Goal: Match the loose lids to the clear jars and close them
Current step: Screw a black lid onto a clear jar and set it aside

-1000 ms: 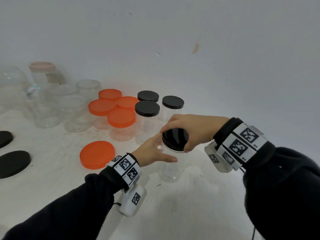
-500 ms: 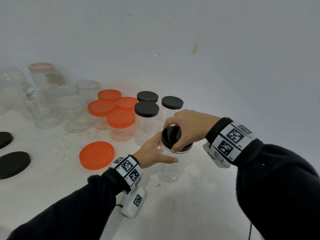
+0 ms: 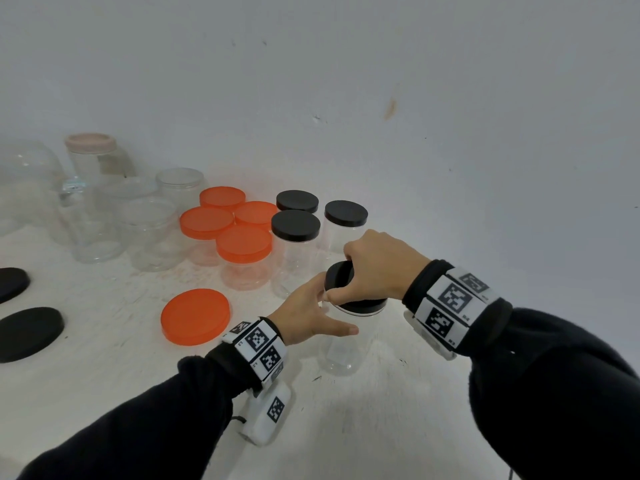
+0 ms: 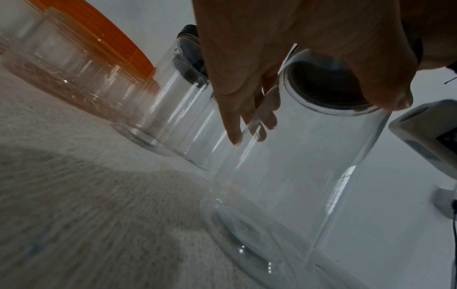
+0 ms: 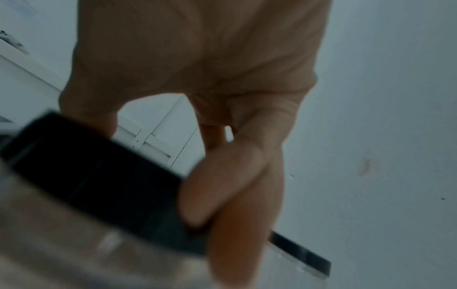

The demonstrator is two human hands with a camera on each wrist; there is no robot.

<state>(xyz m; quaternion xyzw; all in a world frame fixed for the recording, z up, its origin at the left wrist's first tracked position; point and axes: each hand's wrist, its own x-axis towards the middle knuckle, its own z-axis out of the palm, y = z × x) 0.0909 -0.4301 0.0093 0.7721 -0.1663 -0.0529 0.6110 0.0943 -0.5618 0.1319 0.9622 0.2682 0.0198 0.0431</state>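
Note:
A tall clear jar (image 3: 341, 344) stands on the white table, right of centre in the head view. My left hand (image 3: 322, 317) grips its upper wall, thumb in front and fingers behind. A black lid (image 3: 341, 275) sits on the jar's mouth. My right hand (image 3: 363, 271) comes from above and curls round the lid's rim, hiding most of its top. In the left wrist view the jar (image 4: 296, 166) fills the middle, with the lid's underside (image 4: 326, 86) seen through the wall. The right wrist view shows fingers pinching the blurred black lid (image 5: 99, 176).
A loose orange lid (image 3: 195, 317) lies left of my left hand. Two loose black lids (image 3: 29, 332) lie at the far left edge. Behind stand orange-lidded jars (image 3: 244, 244), black-lidded jars (image 3: 296, 225) and several open clear jars (image 3: 149, 233). The wall is close behind.
My right hand has turned on the black lid and now covers more of it, its wrist swinging nearer. The left hand and the jar have stayed put.

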